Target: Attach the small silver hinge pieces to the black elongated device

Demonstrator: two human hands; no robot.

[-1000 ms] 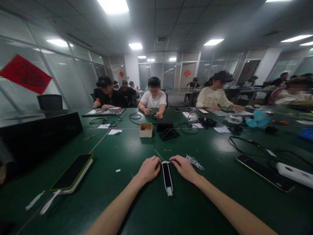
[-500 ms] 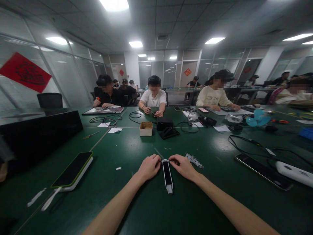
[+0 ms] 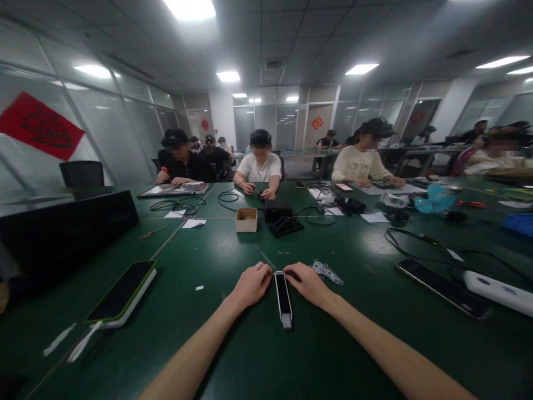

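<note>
A narrow black device with a white rim (image 3: 283,298) lies lengthwise on the green table (image 3: 216,244) right in front of me. My left hand (image 3: 252,285) rests at its far left corner with fingers curled. My right hand (image 3: 307,283) touches its far right corner, fingers pinched against the edge. A small silvery metal part (image 3: 327,271) lies just right of my right hand.
A tablet in a green-edged case (image 3: 122,293) lies at left, a phone (image 3: 441,288) and a white power strip (image 3: 497,292) at right. A cardboard box (image 3: 246,219) and black boxes with cables (image 3: 281,217) sit mid-table. Several people work at the far side.
Both hands stay at the device's far end; only the view has shifted slightly.
</note>
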